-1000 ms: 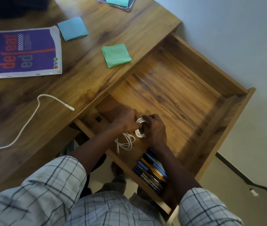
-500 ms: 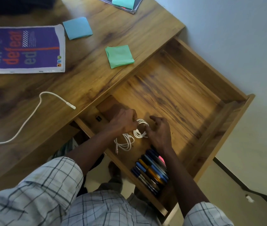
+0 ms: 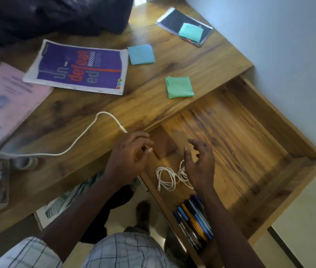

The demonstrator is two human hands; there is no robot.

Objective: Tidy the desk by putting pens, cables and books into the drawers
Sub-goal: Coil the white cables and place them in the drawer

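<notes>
Both hands have let go of the coiled cable (image 3: 169,177), which they were gripping together half a second ago; it now lies loose on the floor of the open drawer (image 3: 269,132), low in the middle of the frame.

At far left a pink book (image 3: 4,105) and, beside it, a purple book (image 3: 79,68) are still on the desk (image 3: 192,60), and a dark notebook (image 3: 184,26) sits at upper right. A second white cable (image 3: 87,136) trails across the desk from the left edge, its plug end just beside the left hand (image 3: 129,153), whose fingers are loosely curled around nothing. Right of it the right hand (image 3: 199,163) hovers with fingers spread and empty, partly over the coil.

Pens (image 3: 193,219) already lie in a row at the drawer's lower corner. So pens and one cable look stowed; the desk cable and the books remain, and the nearest of these to a hand is the plug.
</notes>
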